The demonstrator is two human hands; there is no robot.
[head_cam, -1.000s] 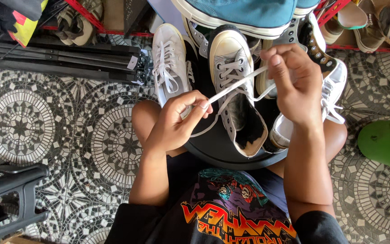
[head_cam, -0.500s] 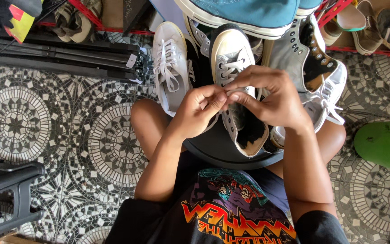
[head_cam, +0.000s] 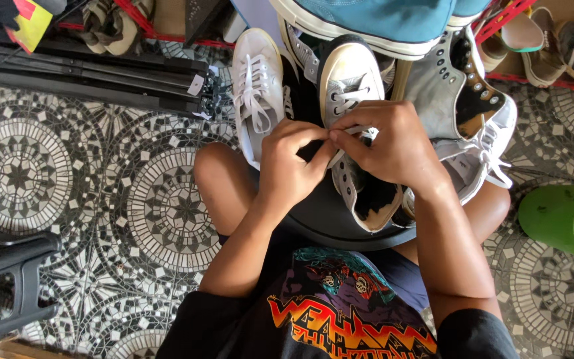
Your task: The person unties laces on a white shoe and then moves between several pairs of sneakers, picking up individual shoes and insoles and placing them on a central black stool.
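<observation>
A grey canvas sneaker (head_cam: 352,100) with a white toe cap lies on a black round basin (head_cam: 327,219) resting on my lap. My left hand (head_cam: 293,163) and my right hand (head_cam: 383,143) meet over its open top, both pinching the white shoelace (head_cam: 359,131) between fingertips. Part of the lace is hidden under my fingers. A white laced sneaker (head_cam: 255,86) lies just left of the grey one.
A grey high-top (head_cam: 456,86) and a white shoe (head_cam: 486,159) lie to the right. A blue sneaker (head_cam: 380,20) sits above. A green bucket (head_cam: 569,219) stands at the right edge, black folded stands (head_cam: 88,73) at upper left, a black stool (head_cam: 1,279) at lower left.
A second ago my hands were apart, stretching the lace across the sneaker. They have come together over the shoe's top, and the lace is now bunched between my fingertips.
</observation>
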